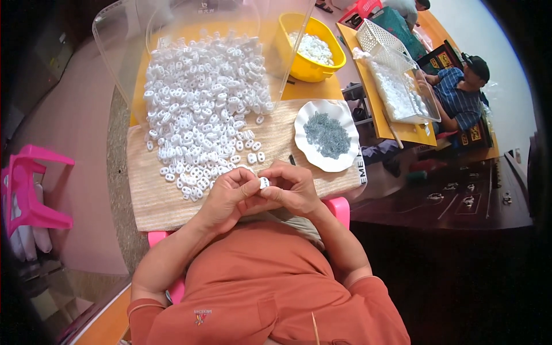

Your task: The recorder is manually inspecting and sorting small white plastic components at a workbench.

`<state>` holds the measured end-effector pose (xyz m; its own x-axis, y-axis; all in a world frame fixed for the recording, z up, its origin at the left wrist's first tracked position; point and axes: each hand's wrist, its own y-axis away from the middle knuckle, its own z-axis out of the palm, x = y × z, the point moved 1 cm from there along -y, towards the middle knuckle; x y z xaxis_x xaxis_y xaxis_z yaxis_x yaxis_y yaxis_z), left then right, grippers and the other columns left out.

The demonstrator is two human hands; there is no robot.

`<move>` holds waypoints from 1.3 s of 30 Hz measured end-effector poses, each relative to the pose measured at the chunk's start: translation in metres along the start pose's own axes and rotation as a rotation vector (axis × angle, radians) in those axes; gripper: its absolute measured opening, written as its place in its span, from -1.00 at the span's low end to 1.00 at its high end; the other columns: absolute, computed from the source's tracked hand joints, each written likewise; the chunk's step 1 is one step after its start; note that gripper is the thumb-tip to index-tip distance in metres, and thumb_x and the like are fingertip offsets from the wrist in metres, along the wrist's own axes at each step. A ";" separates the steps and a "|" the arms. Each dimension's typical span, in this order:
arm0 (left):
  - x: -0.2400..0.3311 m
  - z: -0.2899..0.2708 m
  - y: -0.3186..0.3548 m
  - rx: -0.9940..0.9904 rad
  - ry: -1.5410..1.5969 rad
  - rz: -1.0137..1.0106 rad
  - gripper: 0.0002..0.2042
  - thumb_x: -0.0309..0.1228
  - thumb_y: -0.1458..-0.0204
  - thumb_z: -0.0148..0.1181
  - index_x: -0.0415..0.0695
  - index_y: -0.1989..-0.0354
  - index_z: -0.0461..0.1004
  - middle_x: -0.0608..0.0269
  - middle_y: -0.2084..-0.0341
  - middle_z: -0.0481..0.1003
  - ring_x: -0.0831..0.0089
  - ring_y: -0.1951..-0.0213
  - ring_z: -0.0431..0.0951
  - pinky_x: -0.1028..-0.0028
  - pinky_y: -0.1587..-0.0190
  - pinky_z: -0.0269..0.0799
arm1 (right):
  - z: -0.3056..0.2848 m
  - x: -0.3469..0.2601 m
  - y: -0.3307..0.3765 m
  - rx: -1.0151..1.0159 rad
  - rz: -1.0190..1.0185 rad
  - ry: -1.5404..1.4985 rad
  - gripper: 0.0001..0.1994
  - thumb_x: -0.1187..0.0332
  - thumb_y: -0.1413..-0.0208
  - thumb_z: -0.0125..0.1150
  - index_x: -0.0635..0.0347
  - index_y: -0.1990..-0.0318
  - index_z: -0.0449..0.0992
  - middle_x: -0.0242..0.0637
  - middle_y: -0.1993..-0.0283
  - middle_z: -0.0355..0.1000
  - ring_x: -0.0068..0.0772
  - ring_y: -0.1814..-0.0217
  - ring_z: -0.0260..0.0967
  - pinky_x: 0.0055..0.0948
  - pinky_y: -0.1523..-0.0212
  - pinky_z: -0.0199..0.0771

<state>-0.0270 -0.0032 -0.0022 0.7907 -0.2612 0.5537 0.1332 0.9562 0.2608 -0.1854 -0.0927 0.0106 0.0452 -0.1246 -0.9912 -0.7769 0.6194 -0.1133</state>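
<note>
Close in front of my body, both hands meet over the near edge of the cloth-covered table. My left hand (233, 198) and my right hand (290, 187) pinch one small white cord lock (264, 183) between thumbs and fingertips. It looks like the oval, two-hole plastic pieces in the large pile (198, 115) just beyond, some of which lie loose near my fingers. To the right of the pile, a white wavy-rimmed plate (329, 165) carries a heap of fine grey pieces (328, 135), perhaps small springs. Too little shows to tell what else my fingers hold.
A clear plastic bin (118, 60) lies around the pile's far part. A yellow tub (313, 73) with white pieces stands behind the plate. At the right, a person (463, 86) sits by another table (411, 135) with a clear box. A pink stool (37, 218) stands left.
</note>
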 end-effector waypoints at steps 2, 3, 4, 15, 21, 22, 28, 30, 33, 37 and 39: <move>0.002 0.002 0.000 -0.011 0.001 -0.002 -0.84 -0.34 -0.14 0.16 -0.15 0.32 0.37 0.29 0.33 0.50 0.56 0.27 0.51 0.49 0.16 0.54 | -0.006 -0.003 -0.001 0.019 0.014 0.033 -0.77 0.60 0.01 0.28 0.39 0.15 0.52 -0.38 0.31 0.38 -0.68 0.31 0.28 -0.68 0.32 0.27; 0.003 0.002 0.000 0.003 0.003 -0.010 -0.84 -0.34 -0.15 0.15 -0.15 0.31 0.37 0.25 0.31 0.51 0.55 0.27 0.52 0.48 0.16 0.54 | -0.011 -0.004 -0.002 0.114 -0.014 0.014 -0.76 0.65 0.01 0.24 0.39 0.14 0.51 -0.37 0.31 0.38 -0.66 0.32 0.32 -0.65 0.32 0.35; 0.004 0.002 0.001 0.017 0.005 -0.018 -0.84 -0.33 -0.16 0.14 -0.16 0.29 0.36 0.21 0.29 0.53 0.54 0.27 0.52 0.47 0.16 0.55 | -0.018 -0.006 -0.003 0.210 -0.043 -0.007 -0.75 0.70 0.02 0.21 0.39 0.13 0.49 -0.36 0.30 0.38 -0.63 0.34 0.35 -0.62 0.33 0.43; -0.002 0.001 0.003 0.028 -0.149 0.008 -0.87 -0.42 -0.10 0.21 -0.20 0.27 0.43 0.14 0.24 0.53 0.53 0.28 0.54 0.48 0.16 0.54 | -0.159 -0.067 -0.122 0.732 -0.370 0.799 -0.75 0.34 -0.07 0.28 0.38 0.21 0.56 -0.34 0.48 0.47 -0.65 0.51 0.38 -0.65 0.49 0.39; -0.003 -0.002 0.001 0.049 -0.219 0.042 -0.90 -0.47 -0.10 0.19 -0.22 0.28 0.44 0.13 0.25 0.54 0.53 0.30 0.55 0.50 0.19 0.54 | -0.172 -0.056 -0.136 0.650 -0.208 0.968 -0.72 0.27 -0.08 0.25 0.38 0.27 0.58 -0.32 0.51 0.49 -0.65 0.52 0.39 -0.59 0.51 0.37; -0.002 -0.002 0.001 0.052 -0.259 0.074 -0.90 -0.47 -0.10 0.18 -0.23 0.29 0.45 0.13 0.26 0.54 0.54 0.31 0.55 0.52 0.20 0.54 | -0.165 -0.051 -0.129 0.647 -0.186 0.934 -0.76 0.32 -0.09 0.24 0.38 0.26 0.58 -0.33 0.50 0.49 -0.65 0.52 0.38 -0.60 0.50 0.37; -0.005 -0.002 0.001 0.057 -0.339 0.129 -0.91 -0.49 -0.09 0.20 -0.25 0.31 0.46 0.16 0.29 0.55 0.59 0.34 0.53 0.56 0.23 0.52 | -0.085 -0.032 -0.080 0.264 -0.147 0.665 -0.85 0.46 -0.03 0.30 0.34 0.26 0.56 -0.37 0.47 0.46 -0.68 0.44 0.35 -0.62 0.41 0.36; -0.009 -0.005 0.000 0.050 -0.357 0.140 -0.91 -0.50 -0.08 0.21 -0.25 0.32 0.47 0.17 0.30 0.55 0.60 0.34 0.52 0.57 0.23 0.52 | -0.059 -0.029 -0.074 0.114 -0.101 0.839 -0.87 0.46 -0.03 0.27 0.28 0.26 0.56 -0.25 0.40 0.47 -0.41 0.44 0.41 -0.47 0.38 0.41; -0.011 -0.006 -0.001 0.054 -0.400 0.149 -0.92 -0.51 -0.07 0.22 -0.25 0.32 0.47 0.18 0.30 0.55 0.61 0.34 0.52 0.58 0.23 0.51 | -0.039 -0.018 -0.078 0.027 -0.112 1.041 -0.83 0.43 -0.03 0.21 0.21 0.20 0.53 -0.17 0.32 0.46 -0.17 0.37 0.45 -0.30 0.34 0.44; -0.016 -0.009 -0.002 0.031 -0.431 0.185 -0.92 -0.51 -0.08 0.21 -0.24 0.32 0.47 0.20 0.31 0.55 0.62 0.33 0.52 0.59 0.23 0.51 | -0.035 -0.004 -0.085 -0.059 -0.073 1.310 -0.70 0.40 -0.02 0.12 0.12 0.04 0.45 -0.17 0.23 0.42 -0.04 0.26 0.46 -0.15 0.28 0.44; -0.017 -0.009 -0.001 0.029 -0.433 0.196 -0.92 -0.51 -0.08 0.21 -0.24 0.32 0.47 0.20 0.31 0.55 0.63 0.33 0.52 0.59 0.23 0.51 | -0.031 -0.002 -0.090 -0.081 -0.032 1.363 -0.69 0.41 -0.01 0.11 0.11 0.03 0.43 -0.18 0.23 0.42 -0.04 0.26 0.46 -0.16 0.28 0.45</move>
<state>-0.0348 0.0016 -0.0187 0.4768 -0.1131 0.8717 -0.0152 0.9905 0.1368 -0.1347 -0.1720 0.0249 -0.5494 -0.8255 -0.1295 -0.8235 0.5611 -0.0835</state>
